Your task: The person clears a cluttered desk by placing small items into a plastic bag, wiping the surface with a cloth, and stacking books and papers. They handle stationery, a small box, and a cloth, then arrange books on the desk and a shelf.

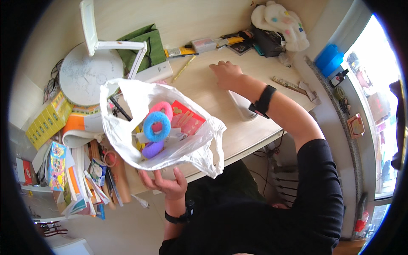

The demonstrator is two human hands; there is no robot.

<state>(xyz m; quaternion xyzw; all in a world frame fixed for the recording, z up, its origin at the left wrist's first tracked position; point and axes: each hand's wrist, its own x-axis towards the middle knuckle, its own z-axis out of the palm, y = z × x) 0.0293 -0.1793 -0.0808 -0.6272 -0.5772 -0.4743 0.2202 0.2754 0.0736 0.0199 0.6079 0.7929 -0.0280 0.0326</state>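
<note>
A white plastic bag (185, 159) stands with its mouth wide on the left part of the desk. Inside lie a blue ring-shaped hair tie (148, 126), a pink one (168, 110), a purple one (153, 149) and a red packet (191, 119). My left hand (165, 184) is palm up at the bag's near edge, fingers apart and partly behind the bag; whether it grips the plastic is unclear. My right hand (227, 75) is over the desk's middle, fingers bent downward, their tips partly hidden. Beneath the right forearm is a white oblong object (244, 108), partly covered by the arm.
A white folding-arm lamp (121, 45), a round white board (91, 75) and a green paper bag (156, 47) stand at the back left. Books (78, 181) crowd the left side. A patterned stick (184, 68) lies behind the bag. A plush item (280, 24) is at the back right.
</note>
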